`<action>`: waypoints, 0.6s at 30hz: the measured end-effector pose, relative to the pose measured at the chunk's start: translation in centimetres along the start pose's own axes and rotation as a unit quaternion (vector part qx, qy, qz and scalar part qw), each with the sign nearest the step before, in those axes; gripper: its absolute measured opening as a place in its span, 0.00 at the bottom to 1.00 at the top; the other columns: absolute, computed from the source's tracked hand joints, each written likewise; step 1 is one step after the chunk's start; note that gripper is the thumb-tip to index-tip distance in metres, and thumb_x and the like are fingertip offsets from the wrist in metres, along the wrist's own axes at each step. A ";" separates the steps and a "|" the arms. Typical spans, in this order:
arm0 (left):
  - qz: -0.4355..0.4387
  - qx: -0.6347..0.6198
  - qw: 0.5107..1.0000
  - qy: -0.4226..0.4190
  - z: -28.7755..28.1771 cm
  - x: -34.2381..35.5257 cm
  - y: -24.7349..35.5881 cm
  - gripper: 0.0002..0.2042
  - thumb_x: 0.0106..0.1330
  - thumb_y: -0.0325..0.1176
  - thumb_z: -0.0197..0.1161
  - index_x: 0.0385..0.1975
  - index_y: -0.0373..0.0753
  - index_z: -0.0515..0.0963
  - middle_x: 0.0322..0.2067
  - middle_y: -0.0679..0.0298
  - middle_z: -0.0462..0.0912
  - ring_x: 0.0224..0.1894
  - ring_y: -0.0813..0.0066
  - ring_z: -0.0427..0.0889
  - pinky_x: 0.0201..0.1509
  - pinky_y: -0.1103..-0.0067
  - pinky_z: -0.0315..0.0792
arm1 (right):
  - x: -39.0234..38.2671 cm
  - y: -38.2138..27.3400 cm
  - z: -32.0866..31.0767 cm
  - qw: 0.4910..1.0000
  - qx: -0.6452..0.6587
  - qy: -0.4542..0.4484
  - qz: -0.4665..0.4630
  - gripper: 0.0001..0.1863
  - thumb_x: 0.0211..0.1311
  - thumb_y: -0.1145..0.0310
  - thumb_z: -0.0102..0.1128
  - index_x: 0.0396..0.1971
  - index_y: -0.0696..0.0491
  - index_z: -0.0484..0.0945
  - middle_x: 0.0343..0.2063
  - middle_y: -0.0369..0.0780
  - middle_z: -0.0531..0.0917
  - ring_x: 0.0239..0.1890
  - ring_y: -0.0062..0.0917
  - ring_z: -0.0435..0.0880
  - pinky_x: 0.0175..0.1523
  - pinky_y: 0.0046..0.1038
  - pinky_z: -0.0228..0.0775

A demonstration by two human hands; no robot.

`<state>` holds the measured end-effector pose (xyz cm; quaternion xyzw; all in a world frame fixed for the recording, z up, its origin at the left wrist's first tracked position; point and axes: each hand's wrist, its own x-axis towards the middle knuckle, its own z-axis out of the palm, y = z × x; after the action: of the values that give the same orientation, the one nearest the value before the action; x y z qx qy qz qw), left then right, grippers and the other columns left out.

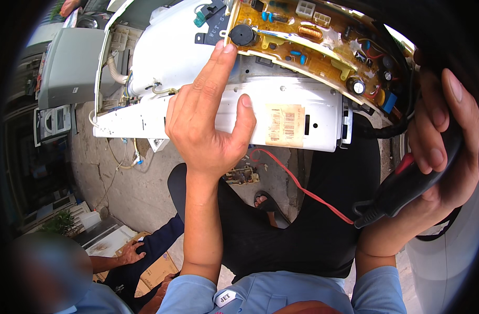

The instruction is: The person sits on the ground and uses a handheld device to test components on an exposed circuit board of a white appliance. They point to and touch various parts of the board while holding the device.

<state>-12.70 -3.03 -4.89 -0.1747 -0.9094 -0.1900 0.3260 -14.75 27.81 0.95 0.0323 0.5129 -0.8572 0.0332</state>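
Note:
A circuit board with a brown, resin-like coating carries a round black buzzer, a copper coil and capacitors. It sits tilted on the opened top of a white appliance. My left hand reaches over the white metal panel, index and middle fingertips at the board's left corner by the buzzer, thumb held apart. At the right, my right hand is wrapped round a black corded power tool with a red switch. A red cord runs from its base. The tool's far end is lost in the dark rim.
Another person's hand rests near a cardboard box at lower left. A grey casing stands at the far left. A second small board lies on the ground below the panel. Loose wires hang at the panel's left.

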 end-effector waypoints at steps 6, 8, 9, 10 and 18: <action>0.003 0.001 1.000 -0.001 -0.1 0.0 0.0 0.30 0.54 0.31 0.66 0.63 0.42 0.80 0.58 0.60 0.86 0.37 0.72 0.85 0.43 0.79 0.72 | 0.0 0.1 -0.3 1.000 0.005 0.000 -0.004 0.11 0.74 0.73 0.55 0.31 0.61 0.66 0.24 0.38 0.68 0.09 0.12 0.65 0.11 0.11 0.62; 0.004 0.001 1.000 -0.002 -0.1 0.0 0.0 0.30 0.55 0.31 0.66 0.63 0.42 0.80 0.58 0.60 0.86 0.36 0.72 0.85 0.43 0.79 0.72 | 0.0 0.2 -0.2 1.000 0.001 0.006 -0.009 0.11 0.73 0.73 0.55 0.31 0.62 0.66 0.24 0.38 0.68 0.09 0.12 0.65 0.11 0.11 0.62; 0.004 0.001 1.000 -0.002 -0.1 0.0 -0.1 0.30 0.55 0.31 0.66 0.63 0.42 0.80 0.58 0.60 0.86 0.36 0.72 0.85 0.43 0.79 0.72 | 0.0 0.2 -0.2 1.000 -0.002 0.010 -0.011 0.11 0.73 0.73 0.55 0.32 0.62 0.67 0.24 0.38 0.68 0.09 0.12 0.65 0.11 0.11 0.62; 0.005 0.001 1.000 -0.001 0.0 0.0 -0.1 0.30 0.55 0.31 0.66 0.63 0.42 0.80 0.58 0.60 0.86 0.36 0.72 0.85 0.42 0.79 0.72 | 0.0 0.3 -0.2 1.000 0.003 0.013 -0.012 0.11 0.73 0.73 0.55 0.32 0.62 0.67 0.24 0.38 0.68 0.09 0.12 0.65 0.11 0.11 0.62; 0.009 0.004 1.000 -0.003 -0.1 0.0 -0.1 0.31 0.54 0.30 0.66 0.63 0.41 0.80 0.59 0.59 0.85 0.35 0.71 0.84 0.41 0.79 0.72 | -0.1 0.4 -0.3 1.000 0.004 0.019 -0.006 0.11 0.72 0.72 0.56 0.31 0.62 0.68 0.25 0.38 0.68 0.10 0.12 0.66 0.13 0.11 0.63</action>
<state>-12.69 -3.14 -4.78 -0.1826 -0.9095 -0.1830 0.3256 -14.64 27.91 0.50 0.0454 0.5103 -0.8586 0.0187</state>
